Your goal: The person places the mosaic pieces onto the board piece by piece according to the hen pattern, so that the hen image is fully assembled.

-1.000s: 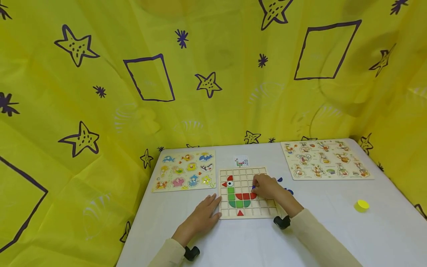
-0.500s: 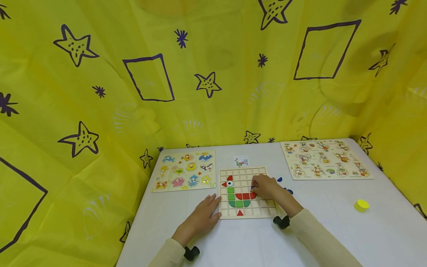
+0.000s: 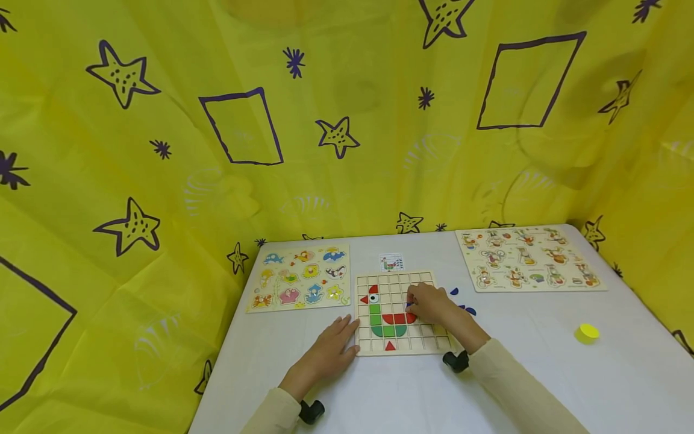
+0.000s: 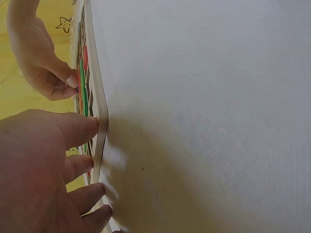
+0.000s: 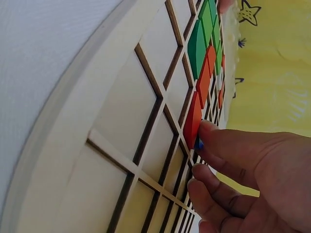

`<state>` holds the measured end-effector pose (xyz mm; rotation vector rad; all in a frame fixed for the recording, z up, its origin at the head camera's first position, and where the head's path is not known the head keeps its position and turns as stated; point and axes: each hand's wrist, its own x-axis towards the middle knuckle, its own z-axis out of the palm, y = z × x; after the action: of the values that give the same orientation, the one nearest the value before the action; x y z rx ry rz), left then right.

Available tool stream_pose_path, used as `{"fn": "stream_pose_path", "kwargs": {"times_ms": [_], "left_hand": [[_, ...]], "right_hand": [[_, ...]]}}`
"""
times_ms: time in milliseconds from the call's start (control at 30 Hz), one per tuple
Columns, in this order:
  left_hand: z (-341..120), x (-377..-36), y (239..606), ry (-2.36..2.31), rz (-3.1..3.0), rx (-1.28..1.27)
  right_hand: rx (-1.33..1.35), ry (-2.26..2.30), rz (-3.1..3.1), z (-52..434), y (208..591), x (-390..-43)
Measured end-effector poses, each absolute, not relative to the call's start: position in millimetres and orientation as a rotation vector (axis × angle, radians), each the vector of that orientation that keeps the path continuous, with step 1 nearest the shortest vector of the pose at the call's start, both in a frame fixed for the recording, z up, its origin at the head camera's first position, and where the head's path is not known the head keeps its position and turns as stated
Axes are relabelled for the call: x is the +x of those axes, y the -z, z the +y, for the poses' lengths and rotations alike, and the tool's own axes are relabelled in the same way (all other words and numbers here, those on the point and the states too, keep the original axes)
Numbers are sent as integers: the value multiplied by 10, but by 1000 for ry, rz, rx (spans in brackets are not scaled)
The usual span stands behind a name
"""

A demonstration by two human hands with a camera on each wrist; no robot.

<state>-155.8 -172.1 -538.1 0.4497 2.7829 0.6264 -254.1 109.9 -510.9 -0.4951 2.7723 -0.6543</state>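
Right hand (image 3: 428, 302) pinches a blue piece (image 5: 198, 144), probably mid-placement; my left hand (image 3: 331, 349), fingers spread, steadies the board (image 3: 428, 345). Guess it needs lining up.

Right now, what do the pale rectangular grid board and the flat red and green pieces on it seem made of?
The board looks like light wood, matte, judging by dark brown cut edges along its grid lines. The red pieces and green pieces look like painted wood, or possibly plastic, from their smooth, even colour.
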Motion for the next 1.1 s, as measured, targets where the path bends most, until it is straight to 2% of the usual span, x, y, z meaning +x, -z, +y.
{"fn": "stream_pose_path", "kwargs": {"times_ms": [700,933,1100], "left_hand": [[-1723,-1560,5390,-623,2793,454],[-1715,-1554,5376,-636,2780,442],[-1714,-1550,5368,-628,2787,450]], "right_hand": [[-547,672,2827,1193,5093,-2598],[-528,752,2860,1584,4922,-2725],[-408,693,2863,1920,4871,-2816]]}}
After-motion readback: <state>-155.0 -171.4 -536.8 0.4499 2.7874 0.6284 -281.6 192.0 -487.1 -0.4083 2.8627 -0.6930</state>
